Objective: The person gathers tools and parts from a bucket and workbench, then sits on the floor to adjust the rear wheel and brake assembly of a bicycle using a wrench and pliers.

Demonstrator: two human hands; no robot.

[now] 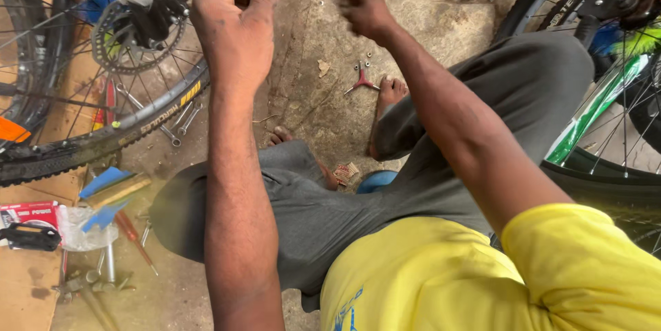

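The left hand [237, 24] is raised at about 11 o'clock, just beside the wheel [103, 83] with its brake disc [134, 38]. Its fingers are curled together, the thumb laid along them; whether something is pinched inside cannot be told. The right hand [365, 13] is seen at 12 o'clock, blurred, its fingers closed into a loose fist; nothing is seen in it. On the floor between the bare feet, near the right foot [390, 90], a red three-way wrench [361, 81] is lying. At 8 o'clock, spanners [180, 121], a screwdriver [134, 238] and a red box [31, 212] are spread. A second wheel [606, 90] is standing at 3 o'clock.
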